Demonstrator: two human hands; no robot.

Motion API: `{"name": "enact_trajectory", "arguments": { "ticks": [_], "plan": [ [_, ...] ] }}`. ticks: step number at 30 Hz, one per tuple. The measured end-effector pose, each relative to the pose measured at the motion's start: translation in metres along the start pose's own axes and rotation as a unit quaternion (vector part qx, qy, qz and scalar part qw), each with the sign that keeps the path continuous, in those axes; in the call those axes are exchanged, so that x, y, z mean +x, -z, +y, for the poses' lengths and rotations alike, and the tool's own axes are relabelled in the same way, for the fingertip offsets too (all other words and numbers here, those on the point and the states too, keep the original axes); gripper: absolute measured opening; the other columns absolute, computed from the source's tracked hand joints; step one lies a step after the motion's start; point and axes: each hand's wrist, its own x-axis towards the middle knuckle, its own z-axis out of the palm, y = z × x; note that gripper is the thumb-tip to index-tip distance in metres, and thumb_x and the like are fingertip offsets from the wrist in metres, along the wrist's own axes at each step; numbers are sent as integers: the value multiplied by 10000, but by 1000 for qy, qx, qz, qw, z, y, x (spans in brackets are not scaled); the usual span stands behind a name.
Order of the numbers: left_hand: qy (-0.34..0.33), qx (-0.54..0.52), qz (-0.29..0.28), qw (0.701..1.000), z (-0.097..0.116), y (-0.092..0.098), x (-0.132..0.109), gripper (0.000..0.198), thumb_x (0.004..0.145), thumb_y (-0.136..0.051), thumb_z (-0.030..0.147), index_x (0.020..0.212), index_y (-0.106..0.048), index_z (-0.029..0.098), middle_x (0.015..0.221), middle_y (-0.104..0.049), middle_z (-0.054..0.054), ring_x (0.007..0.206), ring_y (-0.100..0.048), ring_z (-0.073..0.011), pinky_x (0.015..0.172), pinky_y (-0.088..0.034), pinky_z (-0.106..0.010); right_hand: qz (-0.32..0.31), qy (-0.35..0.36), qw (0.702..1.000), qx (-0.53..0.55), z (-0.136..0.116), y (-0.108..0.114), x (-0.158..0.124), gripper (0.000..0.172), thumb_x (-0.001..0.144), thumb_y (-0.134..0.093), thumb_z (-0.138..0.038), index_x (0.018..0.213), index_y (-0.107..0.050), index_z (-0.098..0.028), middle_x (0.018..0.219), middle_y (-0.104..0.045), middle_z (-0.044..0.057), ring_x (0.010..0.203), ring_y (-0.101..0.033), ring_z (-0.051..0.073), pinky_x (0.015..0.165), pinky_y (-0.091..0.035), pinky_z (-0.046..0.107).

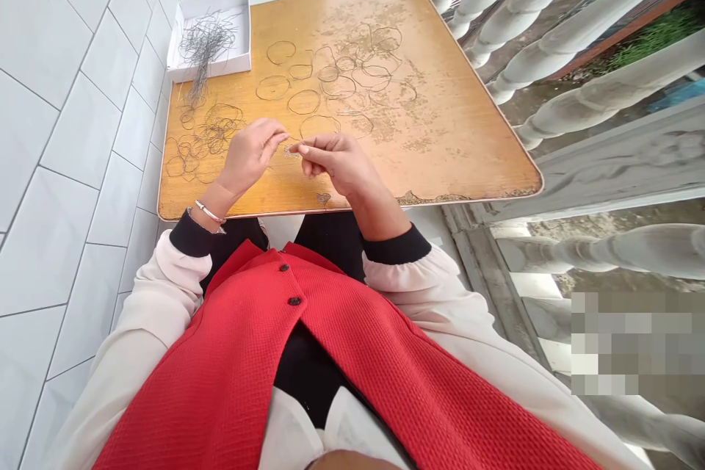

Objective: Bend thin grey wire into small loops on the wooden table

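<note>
Above the near edge of the table, both of my hands are closed in a pinch, their fingertips almost meeting. My left hand (250,154), with a bracelet (209,213) at its wrist, pinches what looks like a thin wire. The thumb and forefinger of my right hand (344,161) hold part of the same wire; most of it is too fine to make out. Left of my left hand lies a tangle of small wire loops (220,128). Several larger wire rings (304,101) are spread beyond my hands, some overlapping.
A white open box (242,62) at the table's far left corner holds a bundle of thin dark wires (206,40), which hangs over its front. The wooden table (452,139) has worn patches. A tiled wall (71,139) is on the left, a white balustrade (512,15) on the right.
</note>
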Motion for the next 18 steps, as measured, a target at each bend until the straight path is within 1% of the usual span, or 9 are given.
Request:
{"name": "enact_trajectory", "arguments": {
  "ticks": [2, 3, 4, 6, 8, 10, 12, 16, 18],
  "plan": [
    [1, -13, 26, 1000, -4, -5, -1, 232, 872, -708, 124, 669, -657, 222, 677, -577, 6, 799, -595, -146, 809, -466, -250, 3, -25, 999, 38, 3, -1, -4, 456, 867, -659, -620, 836, -720, -169, 509, -490, -40, 448, -402, 87, 474, -381, 250],
    [13, -29, 37, 999, -6, -8, -1, 228, 879, -707, 127, 676, -658, 220, 651, -559, 15, 749, -581, -131, 767, -467, -238, 32, -13, 999, 27, 4, -2, -5, 465, 885, -628, -630, 840, -719, -176, 504, -473, -43, 447, -399, 91, 485, -391, 255],
    [33, -54, 45, 997, -7, -12, -1, 223, 892, -701, 143, 686, -655, 216, 621, -537, 26, 682, -555, -113, 704, -461, -224, 72, 11, 997, -5, 6, -5, -7, 471, 909, -587, -638, 857, -721, -189, 512, -474, -38, 463, -427, 104, 513, -417, 265],
    [98, -125, 45, 986, -7, -19, 0, 231, 937, -669, 199, 709, -634, 202, 569, -490, 51, 530, -456, -71, 547, -398, -193, 147, 77, 981, -104, 9, -10, -9, 474, 950, -514, -641, 912, -733, -222, 566, -536, -4, 561, -546, 153, 610, -484, 300],
    [176, -207, 23, 962, -5, -22, 1, 269, 981, -620, 243, 720, -602, 181, 547, -462, 68, 425, -327, -32, 431, -281, -171, 179, 124, 958, -187, 11, -15, -8, 473, 973, -469, -634, 963, -745, -250, 642, -607, 33, 687, -634, 198, 711, -522, 333],
    [230, -265, -5, 937, -2, -22, 2, 282, 1000, -593, 239, 729, -586, 164, 549, -461, 75, 388, -250, -7, 390, -203, -162, 180, 140, 951, -207, 13, -17, -6, 481, 988, -445, -625, 1004, -752, -255, 674, -635, 40, 714, -652, 200, 748, -533, 339],
    [241, -286, -13, 927, 1, -18, 3, 270, 1000, -596, 227, 740, -595, 154, 552, -469, 76, 381, -245, 4, 380, -183, -154, 164, 139, 962, -166, 14, -16, -4, 505, 987, -443, -638, 1041, -752, -242, 653, -628, 18, 649, -630, 170, 710, -534, 321],
    [207, -266, 23, 941, 2, -8, 2, 248, 977, -645, 253, 750, -617, 156, 552, -493, 73, 397, -318, 5, 384, -203, -149, 104, 118, 985, -65, 14, -10, -9, 550, 894, -573, -703, 1048, -760, -210, 656, -647, 2, 606, -616, 133, 630, -525, 280],
    [193, -250, 30, 948, 2, -5, 1, 257, 979, -643, 276, 750, -623, 160, 549, -511, 69, 405, -353, 0, 392, -222, -147, 106, 95, 989, -46, 13, -7, -14, 538, 860, -624, -699, 993, -773, -200, 657, -655, 7, 604, -617, 129, 617, -525, 273]
  ]
}}
